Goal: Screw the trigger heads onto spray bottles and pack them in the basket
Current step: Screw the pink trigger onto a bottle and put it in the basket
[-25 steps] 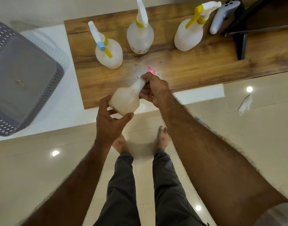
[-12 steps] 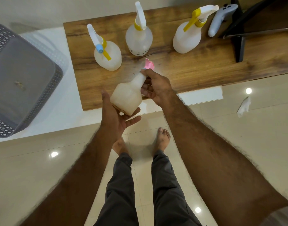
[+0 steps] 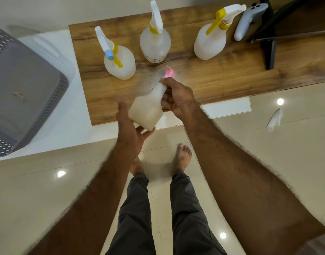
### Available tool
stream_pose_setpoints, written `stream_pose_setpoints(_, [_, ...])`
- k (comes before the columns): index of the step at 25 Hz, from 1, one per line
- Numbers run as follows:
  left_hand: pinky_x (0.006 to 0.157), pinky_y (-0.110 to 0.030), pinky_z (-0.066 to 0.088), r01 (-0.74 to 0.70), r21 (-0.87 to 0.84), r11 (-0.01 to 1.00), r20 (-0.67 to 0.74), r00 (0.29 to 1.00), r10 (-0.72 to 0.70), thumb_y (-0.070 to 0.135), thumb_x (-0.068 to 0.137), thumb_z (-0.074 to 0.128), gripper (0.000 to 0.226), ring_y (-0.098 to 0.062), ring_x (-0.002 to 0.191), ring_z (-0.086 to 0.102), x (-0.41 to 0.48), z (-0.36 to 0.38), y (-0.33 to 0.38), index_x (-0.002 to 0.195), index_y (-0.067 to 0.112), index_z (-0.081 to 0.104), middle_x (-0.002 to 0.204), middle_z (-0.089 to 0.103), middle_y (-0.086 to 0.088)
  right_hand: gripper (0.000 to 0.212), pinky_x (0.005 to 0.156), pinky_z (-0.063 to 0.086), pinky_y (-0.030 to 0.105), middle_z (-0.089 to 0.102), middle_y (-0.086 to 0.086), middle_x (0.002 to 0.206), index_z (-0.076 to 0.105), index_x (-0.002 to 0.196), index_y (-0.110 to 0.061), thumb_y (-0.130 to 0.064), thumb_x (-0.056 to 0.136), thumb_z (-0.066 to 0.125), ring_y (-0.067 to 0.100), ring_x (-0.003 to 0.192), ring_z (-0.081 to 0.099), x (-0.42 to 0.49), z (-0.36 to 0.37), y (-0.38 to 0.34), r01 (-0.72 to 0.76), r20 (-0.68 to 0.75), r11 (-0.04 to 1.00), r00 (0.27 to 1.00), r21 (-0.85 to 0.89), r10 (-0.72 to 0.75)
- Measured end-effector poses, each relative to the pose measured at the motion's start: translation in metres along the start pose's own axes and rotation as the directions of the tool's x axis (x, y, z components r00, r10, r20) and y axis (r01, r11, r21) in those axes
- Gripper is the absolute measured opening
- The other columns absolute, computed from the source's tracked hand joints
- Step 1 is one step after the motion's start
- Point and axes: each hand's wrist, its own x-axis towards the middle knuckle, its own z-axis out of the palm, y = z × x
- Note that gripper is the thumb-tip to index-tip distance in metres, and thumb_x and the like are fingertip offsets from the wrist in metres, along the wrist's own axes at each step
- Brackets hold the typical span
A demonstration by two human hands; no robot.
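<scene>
While tilted, milky bottle (image 3: 146, 110), pink-capped.

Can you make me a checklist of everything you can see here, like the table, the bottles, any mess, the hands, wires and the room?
Surface: brown wooden board on a white counter.
Job's things: three white plastic spray bottles standing with trigger heads on; a fourth cloudy bottle with a pink trigger head held; grey lattice basket holds no bottles.
Clutter: crumpled white tissue on the floor.
Grippers: left hand cups the base; right hand grips the neck.
Cables: nothing seen.
Surroundings: beige tiled floor.
</scene>
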Motion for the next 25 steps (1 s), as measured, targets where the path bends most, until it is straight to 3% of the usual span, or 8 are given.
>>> stream_pose_setpoints(3, [0.077, -0.051, 0.066, 0.230, -0.113, 0.967, 0.095, 0.971, -0.220, 0.068, 0.100, 0.040, 0.072, -0.042, 0.109, 0.072, -0.002, -0.008, 0.005, 0.145, 0.012, 0.047, 0.133, 0.063, -0.022, 0.034, 0.078, 0.063, 0.042, 0.073, 0.014, 0.093, 0.072, 0.107, 0.000, -0.017, 0.080, 0.080, 0.026, 0.079, 0.070, 0.001, -0.003, 0.001, 0.005, -0.020, 1.000, 1.000, -0.004, -0.005])
stream_pose_setpoints(8, [0.088, -0.040, 0.064, -0.067, -0.069, 0.995, 0.135, 0.988, 0.076, 0.026, 0.095, 0.065, 0.062, -0.038, 0.133, 0.058, 0.000, -0.006, -0.003, 0.151, 0.015, 0.042, 0.150, 0.052, -0.017, 0.015, 0.078, 0.064, 0.043, 0.073, 0.014, 0.089, 0.069, 0.089, -0.007, -0.015, 0.081, 0.078, 0.026, 0.080, 0.071, 0.003, -0.008, -0.002, 0.001, -0.033, 1.000, 0.999, 0.013, -0.001])
stream_pose_setpoints(12, [0.083, -0.052, 0.064, 0.204, -0.080, 0.976, 0.121, 0.974, -0.194, 0.068, 0.099, 0.044, 0.065, -0.041, 0.117, 0.070, -0.005, -0.006, -0.002, 0.142, 0.020, 0.051, 0.139, 0.062, -0.020, 0.031, 0.088, 0.063, 0.050, 0.077, 0.019, 0.104, 0.071, 0.107, -0.002, -0.016, 0.081, 0.079, 0.029, 0.088, 0.076, 0.002, -0.009, 0.003, -0.001, -0.039, 1.000, 0.999, -0.007, 0.001])
stream_pose_setpoints(14, [0.081, -0.048, 0.065, 0.173, -0.067, 0.983, 0.123, 0.979, -0.163, 0.054, 0.104, 0.047, 0.055, -0.041, 0.118, 0.069, -0.004, -0.007, -0.004, 0.145, 0.017, 0.047, 0.144, 0.058, -0.021, 0.037, 0.086, 0.064, 0.048, 0.077, 0.021, 0.112, 0.071, 0.113, -0.001, -0.017, 0.080, 0.079, 0.027, 0.087, 0.075, 0.002, -0.011, 0.003, 0.004, -0.053, 1.000, 0.999, 0.011, -0.003])
stream_pose_setpoints(17, [0.093, -0.046, 0.062, -0.050, -0.061, 0.997, 0.115, 0.992, 0.057, 0.025, 0.101, 0.061, 0.055, -0.039, 0.132, 0.059, 0.000, -0.007, -0.008, 0.152, 0.018, 0.041, 0.151, 0.051, -0.016, 0.045, 0.079, 0.066, 0.043, 0.078, 0.019, 0.110, 0.068, 0.119, -0.002, -0.017, 0.079, 0.080, 0.028, 0.093, 0.078, 0.003, -0.014, 0.001, 0.000, -0.043, 0.999, 0.999, 0.040, 0.002])
stream_pose_setpoints(21, [0.083, -0.055, 0.064, 0.225, -0.102, 0.969, 0.133, 0.968, -0.211, 0.072, 0.095, 0.045, 0.070, -0.042, 0.115, 0.071, -0.002, -0.008, -0.004, 0.141, 0.020, 0.052, 0.136, 0.064, -0.018, 0.048, 0.077, 0.066, 0.041, 0.079, 0.017, 0.106, 0.067, 0.122, -0.004, -0.018, 0.078, 0.081, 0.029, 0.098, 0.078, 0.002, -0.014, 0.003, -0.005, -0.024, 1.000, 1.000, 0.014, 0.005])
stream_pose_setpoints(23, [0.073, -0.045, 0.066, 0.229, -0.051, 0.972, 0.148, 0.964, -0.220, 0.064, 0.099, 0.048, 0.067, -0.039, 0.104, 0.074, -0.003, -0.007, -0.004, 0.143, 0.015, 0.050, 0.136, 0.063, -0.021, 0.046, 0.078, 0.066, 0.041, 0.079, 0.016, 0.106, 0.067, 0.120, -0.004, -0.019, 0.079, 0.080, 0.030, 0.099, 0.078, 0.003, -0.015, 0.004, -0.001, -0.033, 1.000, 0.999, 0.021, 0.002])
stream_pose_setpoints(25, [0.080, -0.044, 0.065, 0.063, 0.004, 0.998, 0.137, 0.989, -0.063, 0.037, 0.101, 0.059, 0.049, -0.038, 0.118, 0.067, -0.001, -0.006, -0.006, 0.144, 0.017, 0.048, 0.146, 0.056, -0.019, 0.045, 0.078, 0.066, 0.039, 0.079, 0.013, 0.100, 0.068, 0.120, -0.004, -0.020, 0.080, 0.080, 0.028, 0.093, 0.078, 0.004, -0.017, 0.002, 0.004, -0.034, 0.999, 0.999, 0.041, -0.003])
